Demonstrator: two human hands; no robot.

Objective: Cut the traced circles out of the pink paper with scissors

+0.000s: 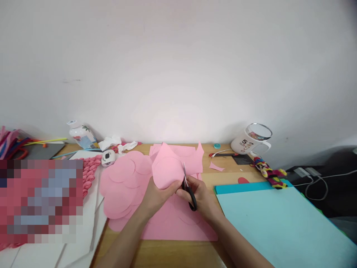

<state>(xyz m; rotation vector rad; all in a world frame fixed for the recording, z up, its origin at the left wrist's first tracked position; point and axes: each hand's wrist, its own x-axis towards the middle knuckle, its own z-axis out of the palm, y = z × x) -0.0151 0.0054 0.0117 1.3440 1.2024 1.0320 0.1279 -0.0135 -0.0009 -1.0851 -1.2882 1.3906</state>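
My left hand (160, 195) grips a piece of pink paper (167, 173) by its lower edge, thumb on the near face. The paper has a rounded outline with a pointed tip at the top. In my right hand (199, 193) are black-handled scissors (192, 199), their blades pointing up at the paper's right edge. Both hands meet close together over the table. Beneath them lies a large pink sheet (181, 230). To the left, several cut pink paper rounds (119, 201) overlap in a pile.
Light blue sheets (273, 219) cover the right side, a small doll (269, 173) at their far edge. A white mug (251, 139) and a pink scrap (216, 166) lie behind. On the left are a white bottle (82, 136) and pink braided work (90, 169), partly pixelated.
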